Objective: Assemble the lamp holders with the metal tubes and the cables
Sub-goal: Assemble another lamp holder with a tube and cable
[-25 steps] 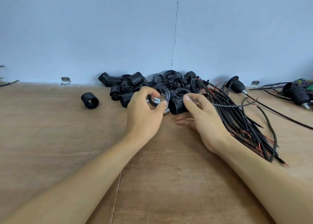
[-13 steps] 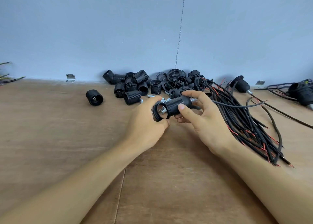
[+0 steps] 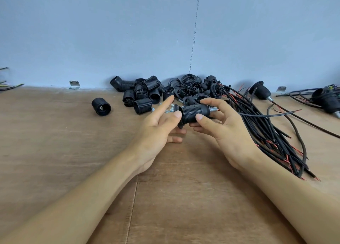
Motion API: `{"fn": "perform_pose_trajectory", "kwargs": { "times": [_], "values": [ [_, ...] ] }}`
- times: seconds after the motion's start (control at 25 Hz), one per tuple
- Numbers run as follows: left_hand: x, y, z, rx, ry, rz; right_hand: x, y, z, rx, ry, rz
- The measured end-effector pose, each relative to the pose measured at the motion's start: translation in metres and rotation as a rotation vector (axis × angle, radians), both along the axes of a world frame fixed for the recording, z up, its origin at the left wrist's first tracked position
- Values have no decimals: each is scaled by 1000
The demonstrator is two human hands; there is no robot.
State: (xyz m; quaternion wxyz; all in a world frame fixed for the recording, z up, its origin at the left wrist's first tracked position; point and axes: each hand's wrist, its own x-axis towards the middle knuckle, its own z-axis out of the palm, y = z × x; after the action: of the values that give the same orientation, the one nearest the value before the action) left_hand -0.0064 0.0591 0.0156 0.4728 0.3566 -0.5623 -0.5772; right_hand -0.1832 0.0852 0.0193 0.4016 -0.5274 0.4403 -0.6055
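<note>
Showing one lamp holder in assembly above a wooden table (image 3: 55,151), parts listed from left to right.

One loose holder (image 3: 101,106) lies alone on its side. Beyond it a heap of holder shells (image 3: 141,94) leans against the wall, roughly ten in number, though overlap prevents an exact count. A few short spare tubes (image 3: 170,109) lie just in front of the heap, partly hidden.

The left hand (image 3: 160,125) is spread, its index finger straight and free and its thumb tip touching the collar ring (image 3: 180,123). Whether its lower fingers support the ring from beneath cannot be told.

The held lamp holder (image 3: 195,113) lies horizontal between the two hands, clear of the table. One metal tube (image 3: 213,109) projects from its right end.

The right hand (image 3: 224,131) grips the threaded barrel, thumb in front and fingers curled over the top.

A heap of loose rings (image 3: 191,88) sits behind it. One cable bundle (image 3: 266,133) fans out to the right, with too many strands to count.

Two finished assemblies are visible: the nearer (image 3: 259,91) shown complete, the farther (image 3: 325,100) at the frame edge.

Handling, by judgement: the holder appears light, rigid and somewhat brittle. Its ribbed thread offers a sure grip, so the barrel is the best place to hold it, not the tube or the collar. The cables look limp and apt to tangle.
</note>
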Motion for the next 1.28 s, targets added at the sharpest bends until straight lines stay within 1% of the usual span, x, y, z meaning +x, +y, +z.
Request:
{"fn": "perform_pose_trajectory", "kwargs": {
  "times": [0.16,0.32,0.44,0.6,0.84,1.12,1.28],
  "values": [
    [2,-2,-2,-6,-23,29,2,2,0,-1,-22,15],
    [5,-3,-6,27,37,9,2,2,2,11,-55,40],
    [8,-2,-5,-9,33,-28,1,3,3,17,-51,44],
    [7,0,-4,-62,13,-3,1,2,3,46,-34,11],
    [3,4,4,23,237,-44,4,1,1,98,-49,-22],
    [11,0,15,109,336,-43,10,4,1,123,-71,-35],
    [5,-3,6,92,385,57,11,6,3,116,-99,-42]
  ]
}}
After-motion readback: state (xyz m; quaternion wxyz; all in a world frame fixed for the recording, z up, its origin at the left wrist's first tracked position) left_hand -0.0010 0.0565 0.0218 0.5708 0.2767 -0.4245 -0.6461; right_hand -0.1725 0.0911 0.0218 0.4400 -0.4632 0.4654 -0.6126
